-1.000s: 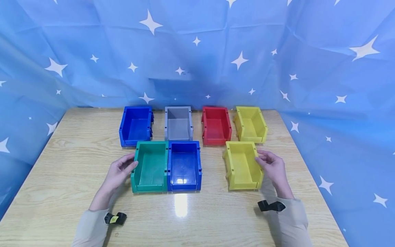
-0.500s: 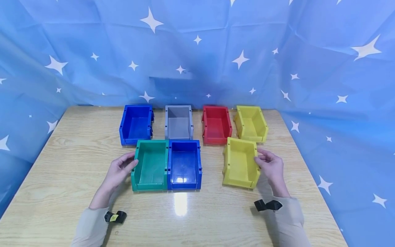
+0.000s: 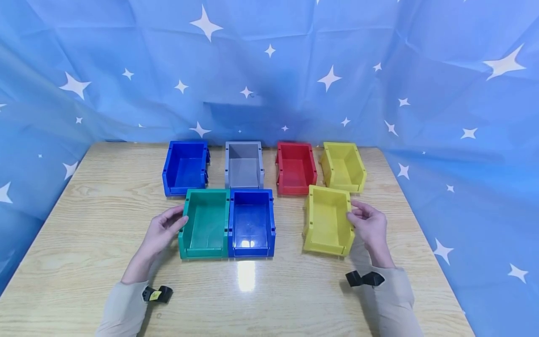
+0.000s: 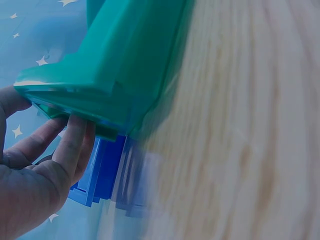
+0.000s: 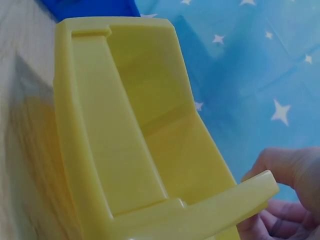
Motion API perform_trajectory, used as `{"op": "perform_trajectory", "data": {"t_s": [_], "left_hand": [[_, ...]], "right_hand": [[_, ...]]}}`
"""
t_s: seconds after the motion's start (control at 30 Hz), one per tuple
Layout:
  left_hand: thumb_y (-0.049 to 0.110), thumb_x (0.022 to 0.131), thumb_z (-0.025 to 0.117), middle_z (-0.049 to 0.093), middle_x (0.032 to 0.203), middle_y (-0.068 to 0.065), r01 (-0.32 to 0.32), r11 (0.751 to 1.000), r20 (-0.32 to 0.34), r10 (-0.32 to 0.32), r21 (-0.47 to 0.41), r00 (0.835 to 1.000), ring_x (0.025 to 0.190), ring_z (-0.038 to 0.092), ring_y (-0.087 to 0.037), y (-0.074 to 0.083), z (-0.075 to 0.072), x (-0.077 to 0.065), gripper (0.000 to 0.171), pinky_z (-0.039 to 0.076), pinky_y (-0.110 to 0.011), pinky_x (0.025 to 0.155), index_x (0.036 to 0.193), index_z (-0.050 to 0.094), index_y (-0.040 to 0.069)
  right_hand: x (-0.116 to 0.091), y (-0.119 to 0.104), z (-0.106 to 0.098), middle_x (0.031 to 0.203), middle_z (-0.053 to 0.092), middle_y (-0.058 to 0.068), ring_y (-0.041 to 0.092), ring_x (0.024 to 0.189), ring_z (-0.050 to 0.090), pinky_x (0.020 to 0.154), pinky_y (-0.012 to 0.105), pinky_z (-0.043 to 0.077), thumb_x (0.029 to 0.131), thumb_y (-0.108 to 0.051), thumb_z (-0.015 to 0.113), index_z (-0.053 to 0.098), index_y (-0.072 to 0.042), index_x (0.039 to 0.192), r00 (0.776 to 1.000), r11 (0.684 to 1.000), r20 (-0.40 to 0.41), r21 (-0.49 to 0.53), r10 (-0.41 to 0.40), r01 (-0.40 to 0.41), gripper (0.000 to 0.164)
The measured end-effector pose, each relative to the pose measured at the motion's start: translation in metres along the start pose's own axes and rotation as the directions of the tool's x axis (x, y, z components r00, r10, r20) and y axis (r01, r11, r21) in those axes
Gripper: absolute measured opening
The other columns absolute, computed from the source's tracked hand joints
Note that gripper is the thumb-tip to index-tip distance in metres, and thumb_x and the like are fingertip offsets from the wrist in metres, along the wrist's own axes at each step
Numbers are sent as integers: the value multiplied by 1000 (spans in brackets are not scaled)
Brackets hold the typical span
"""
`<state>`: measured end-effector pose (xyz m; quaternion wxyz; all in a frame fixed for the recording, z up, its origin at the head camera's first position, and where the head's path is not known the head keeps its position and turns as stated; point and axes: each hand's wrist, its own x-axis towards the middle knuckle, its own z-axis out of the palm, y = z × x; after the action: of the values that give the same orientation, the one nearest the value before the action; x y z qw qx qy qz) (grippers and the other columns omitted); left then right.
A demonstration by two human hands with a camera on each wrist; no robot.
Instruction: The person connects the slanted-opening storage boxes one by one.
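Note:
My left hand (image 3: 163,231) pinches the left side wall of a green storage bin (image 3: 206,224), thumb over the rim and fingers outside. In the left wrist view the fingers meet the rim of that green bin (image 4: 130,65). A blue bin (image 3: 251,222) stands right against its right side. On the right, my right hand (image 3: 370,227) pinches the right wall of a front yellow bin (image 3: 328,222), which sits slightly turned. The right wrist view shows this yellow bin (image 5: 125,125) close up, with thumb and fingers on its side rim.
Behind, along the curtain (image 3: 269,70), stand another blue bin (image 3: 187,168), a grey bin (image 3: 244,166), a red bin (image 3: 296,168) and a second yellow bin (image 3: 343,168). All are on the wooden table (image 3: 105,187). A gap separates the front blue bin from the held yellow one.
The front yellow bin has shifted a little left and turned slightly, its front end swinging left, with my right hand moving along. My left hand and the green bin stay put.

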<state>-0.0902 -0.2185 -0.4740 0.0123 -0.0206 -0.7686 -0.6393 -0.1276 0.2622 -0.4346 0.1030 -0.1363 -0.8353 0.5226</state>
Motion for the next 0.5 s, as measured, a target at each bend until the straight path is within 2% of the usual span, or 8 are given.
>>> {"op": "perform_trajectory", "data": {"t_s": [0.17,0.3,0.5], "left_hand": [[4,93,56,49,123,-34,-1,1000,-4,1,-4,1000,94,53,7,0,0,0,38,45,-10,81,125,48,-15],[4,93,56,49,123,-33,7,1000,-3,-7,-6,1000,95,53,7,0,0,0,38,44,-10,81,125,48,-15],[4,93,56,49,123,-33,6,1000,0,-6,-8,1000,95,53,7,-1,0,1,38,44,-10,82,125,48,-15]], "right_hand": [[-2,-11,2,72,65,-1,-4,61,55,55,11,47,78,7,64,64,10,110,1000,1000,13,11,-20,20,32],[-4,-20,6,68,61,-9,-4,60,55,54,11,47,78,9,64,64,11,110,999,998,31,44,-38,37,32],[-8,-29,11,67,60,-9,-3,60,55,54,11,46,76,12,63,64,12,109,997,994,43,89,-70,66,33]]}}
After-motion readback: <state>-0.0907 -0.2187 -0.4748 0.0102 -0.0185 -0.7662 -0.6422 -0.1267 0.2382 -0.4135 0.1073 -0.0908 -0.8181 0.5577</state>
